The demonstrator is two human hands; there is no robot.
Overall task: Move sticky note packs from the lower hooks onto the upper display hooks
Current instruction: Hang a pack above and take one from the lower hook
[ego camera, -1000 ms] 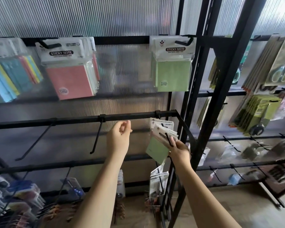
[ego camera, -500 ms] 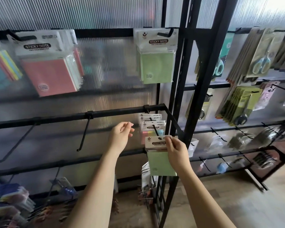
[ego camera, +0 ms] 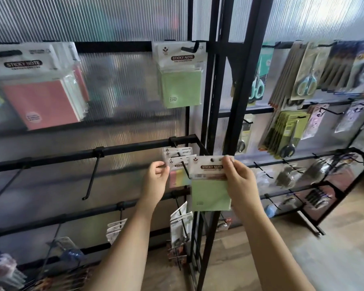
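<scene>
The green pack (ego camera: 211, 186) is in my right hand (ego camera: 239, 181), off its lower hook (ego camera: 185, 169) and hanging just right of it, header up, pad dangling straight down. My thumb and fingers pinch the header card at its right edge, so the punched hole near the top middle stays uncovered. That matters, I think: the hole is what has to find the hook tip, and a grip lower or further left would hide it.

To do this step well I would lift the pack straight up to the upper hook (ego camera: 190, 47), where another green pack (ego camera: 182, 80) already hangs. That hook turns up at its tip, so I judge the hole must come in above the tip, then slide back and down. Keeping the header flat and facing me should stop the pad from swinging and twisting the card off line. The risk is catching the hanging pack's header and pushing it back instead of seating mine in front.

My left hand (ego camera: 157, 178) sits just left of the lower hook, fingers loosely curled with the tips near the multicolour packs (ego camera: 178, 172) left there. Whether it touches them I cannot tell; it holds nothing that I can see. Both forearms reach up and forward from the bottom of the view, right wrist bent slightly inward towards the rack post (ego camera: 208, 114).
</scene>
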